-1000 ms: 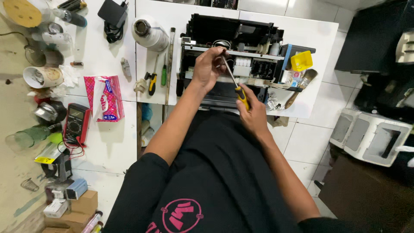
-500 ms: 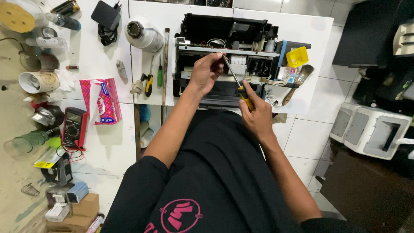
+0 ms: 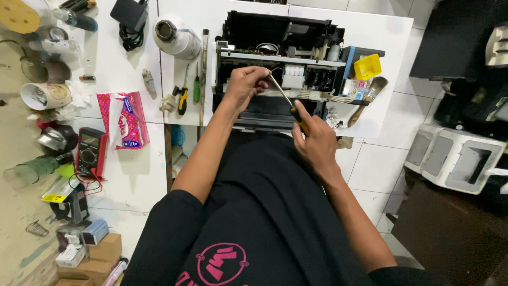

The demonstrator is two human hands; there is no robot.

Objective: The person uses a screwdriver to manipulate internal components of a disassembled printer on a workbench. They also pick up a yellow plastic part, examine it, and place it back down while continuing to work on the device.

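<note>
So there's an opened-up printer sitting on the white tabletop, cover off, guts showing, right at the near edge in front of the person. The right hand has its fingers wrapped around the yellow-and-black handle of a screwdriver, with the shaft angled up and left into the printer's middle. The left hand is on the printer too, fingers curled in tight and pinched right where the screwdriver tip ends, near a thin white wire. Can't tell if it's actually gripping the wire or just steadying the tip, it's too small to make out.

Stuff around it: a small yellow box sits at the printer's right end, with a paintbrush lying tilted just below it. Left of the printer there's a long thin rod, then a green screwdriver and a yellow-handled one lying side by side. A white roll sits above those. Further left are a pink tissue pack, a multimeter with red leads, a black adapter up top, and a pile of cups and bottles along the left edge.
</note>
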